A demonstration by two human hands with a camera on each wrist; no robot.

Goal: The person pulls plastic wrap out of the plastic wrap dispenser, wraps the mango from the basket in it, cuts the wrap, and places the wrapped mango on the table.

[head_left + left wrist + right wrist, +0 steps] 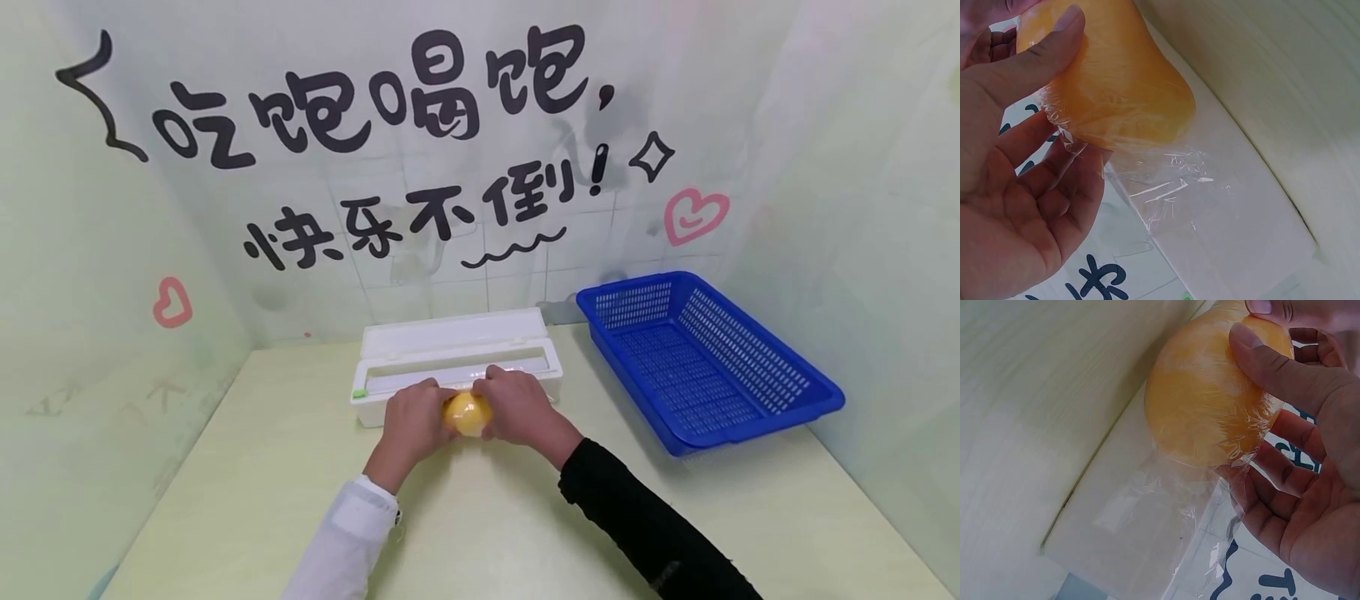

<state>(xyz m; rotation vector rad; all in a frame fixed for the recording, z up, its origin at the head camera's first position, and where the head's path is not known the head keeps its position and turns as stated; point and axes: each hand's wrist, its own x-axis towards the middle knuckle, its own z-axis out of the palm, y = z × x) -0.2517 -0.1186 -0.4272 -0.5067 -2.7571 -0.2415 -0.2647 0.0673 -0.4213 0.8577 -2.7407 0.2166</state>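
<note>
Both hands hold a smooth yellow-orange fruit (468, 414) in front of a white cling film dispenser (457, 367). Clear cling film (1172, 178) covers the fruit, and a loose wrinkled flap hangs past its end. My left hand (417, 423) grips one side, its thumb pressed on the fruit and its fingers curled under the film. From the other side my right hand (521, 408) does the same, thumb on top and fingers at the film's edge (1229, 487). The dispenser's lid stands raised, with a white roll (457, 375) inside and a green tab (359, 393) at its left end.
A blue perforated basket (675, 367) stands at the right, near the back wall. The pale table (247, 500) runs up to a printed wall covering (420, 283) at the back and sides.
</note>
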